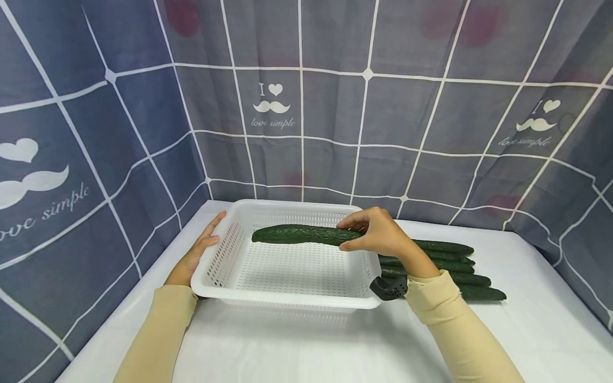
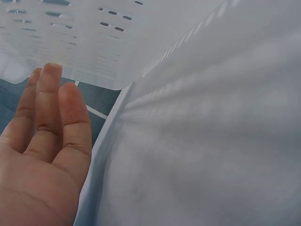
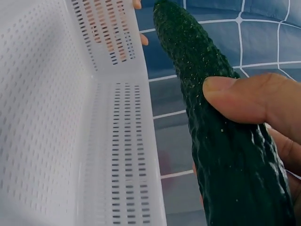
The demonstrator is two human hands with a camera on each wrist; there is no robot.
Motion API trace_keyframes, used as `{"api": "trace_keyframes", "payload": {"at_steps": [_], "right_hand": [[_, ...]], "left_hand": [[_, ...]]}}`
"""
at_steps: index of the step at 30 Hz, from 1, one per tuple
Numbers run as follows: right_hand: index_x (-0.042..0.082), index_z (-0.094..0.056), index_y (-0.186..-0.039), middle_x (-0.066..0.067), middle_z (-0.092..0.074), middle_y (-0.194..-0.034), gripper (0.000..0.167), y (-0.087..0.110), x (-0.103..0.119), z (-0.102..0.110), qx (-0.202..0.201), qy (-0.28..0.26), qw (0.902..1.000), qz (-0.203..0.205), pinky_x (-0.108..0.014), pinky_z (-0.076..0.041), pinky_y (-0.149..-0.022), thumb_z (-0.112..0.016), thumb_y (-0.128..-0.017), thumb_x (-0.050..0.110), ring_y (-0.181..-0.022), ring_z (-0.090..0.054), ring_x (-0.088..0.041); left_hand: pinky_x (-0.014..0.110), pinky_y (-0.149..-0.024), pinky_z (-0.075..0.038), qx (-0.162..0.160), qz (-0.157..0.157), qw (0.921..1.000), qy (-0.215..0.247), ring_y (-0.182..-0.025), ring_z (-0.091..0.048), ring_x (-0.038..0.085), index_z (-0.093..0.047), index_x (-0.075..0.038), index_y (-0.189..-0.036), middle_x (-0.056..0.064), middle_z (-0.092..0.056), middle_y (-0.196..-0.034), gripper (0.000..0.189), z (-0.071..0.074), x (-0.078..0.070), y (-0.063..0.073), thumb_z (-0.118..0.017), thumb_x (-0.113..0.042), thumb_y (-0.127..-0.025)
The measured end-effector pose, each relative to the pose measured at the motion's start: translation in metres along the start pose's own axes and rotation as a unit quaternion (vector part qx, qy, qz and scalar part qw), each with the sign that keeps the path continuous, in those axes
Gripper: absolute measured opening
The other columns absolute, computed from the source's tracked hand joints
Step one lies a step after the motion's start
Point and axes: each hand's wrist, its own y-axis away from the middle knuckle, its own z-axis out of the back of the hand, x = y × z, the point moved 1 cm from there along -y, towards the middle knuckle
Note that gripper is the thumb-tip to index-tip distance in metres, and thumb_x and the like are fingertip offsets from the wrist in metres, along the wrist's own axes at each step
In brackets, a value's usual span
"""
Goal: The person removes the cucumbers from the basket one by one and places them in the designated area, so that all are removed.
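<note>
A dark green cucumber (image 1: 297,234) is held by its right end in my right hand (image 1: 380,234), lengthwise over the white perforated basket (image 1: 287,299). In the right wrist view, the thumb (image 3: 244,96) presses on the bumpy skin of the cucumber (image 3: 207,108) and the other fingers wrap its far side. My left hand (image 1: 191,260) is at the left wall of the basket, fingers extended along its outside. The left wrist view shows those fingers (image 2: 73,117) straight, close to the slotted wall (image 2: 94,42). Bare basket floor shows below the cucumber.
Several more cucumbers (image 1: 471,279) lie side by side on the white tablecloth (image 1: 297,351), right of the basket and partly behind my right forearm. A dark wrist strap (image 1: 389,287) hangs at my right wrist. Grey checked curtains (image 1: 330,106) stand behind and at both sides.
</note>
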Motion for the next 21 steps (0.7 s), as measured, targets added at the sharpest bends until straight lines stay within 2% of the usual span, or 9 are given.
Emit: {"api": "trace_keyframes", "payload": {"at_steps": [8,14,21], "right_hand": [[0.004,-0.083,-0.116,-0.006,-0.081,-0.113,0.040,0.016,-0.010,0.011,-0.023,0.014,0.9996,0.007,-0.042,-0.059,-0.093,-0.096,-0.080,0.014,-0.104,-0.076,-0.024],[0.003,-0.083,-0.115,-0.008,-0.081,-0.111,0.039,0.033,-0.018,0.019,-0.042,0.007,0.9989,0.020,-0.031,-0.059,-0.090,-0.097,-0.080,0.014,-0.102,-0.078,-0.022],[0.004,-0.084,-0.114,-0.005,-0.082,-0.107,0.037,0.050,-0.028,0.028,-0.057,0.003,0.9980,0.026,-0.024,-0.058,-0.088,-0.097,-0.079,0.010,-0.097,-0.076,-0.009]], "left_hand": [[0.028,-0.091,-0.056,0.010,0.006,0.9990,0.044,-0.114,-0.064,0.010,-0.039,-0.043,-0.162,-0.005,-0.060,-0.142,0.059,-0.004,-0.003,0.000,-0.045,-0.015,-0.110],[0.028,-0.092,-0.056,0.010,0.018,0.9989,0.041,-0.115,-0.063,0.010,-0.032,-0.043,-0.165,-0.006,-0.058,-0.143,0.061,-0.004,-0.004,0.001,-0.045,-0.017,-0.111],[0.029,-0.093,-0.056,0.017,0.015,0.9987,0.046,-0.116,-0.064,0.011,-0.032,-0.042,-0.166,-0.005,-0.059,-0.144,0.061,-0.004,-0.003,0.002,-0.042,-0.015,-0.112]]}}
